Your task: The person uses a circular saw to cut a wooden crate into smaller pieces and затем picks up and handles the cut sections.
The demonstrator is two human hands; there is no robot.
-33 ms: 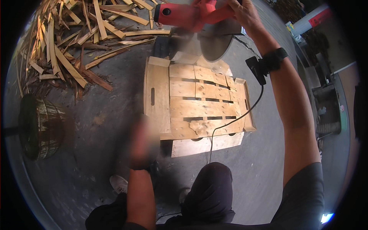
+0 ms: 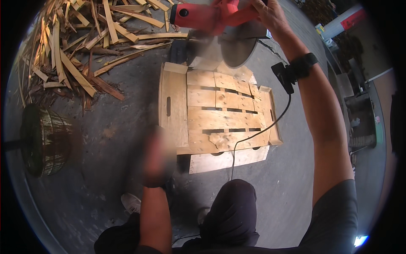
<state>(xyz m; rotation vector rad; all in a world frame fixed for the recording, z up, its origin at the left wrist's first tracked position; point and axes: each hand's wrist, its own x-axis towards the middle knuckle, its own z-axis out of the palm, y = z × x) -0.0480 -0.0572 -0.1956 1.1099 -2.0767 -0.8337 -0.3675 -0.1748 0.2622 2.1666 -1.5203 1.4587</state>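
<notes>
At the top edge stands a red chop saw [image 2: 220,17] with a round blade [image 2: 239,51]. My right hand [image 2: 270,17] is closed around its red handle, and part of the fingers is cut off by the picture's rim. Below the saw lies a shallow wooden crate [image 2: 173,108] with a slatted bottom and an oblong slot in its left end board. My left hand [image 2: 156,154] is beside the crate's near left corner. It is smeared, so its fingers and anything in them do not show.
A heap of wood strips [image 2: 78,74] covers the floor at the far left. Near the left rim stands a worn round block [image 2: 44,137]. A black cable [image 2: 262,131] hangs from a dark device on my right wrist, across the crate. A pale board [image 2: 228,161] lies under the crate's near edge.
</notes>
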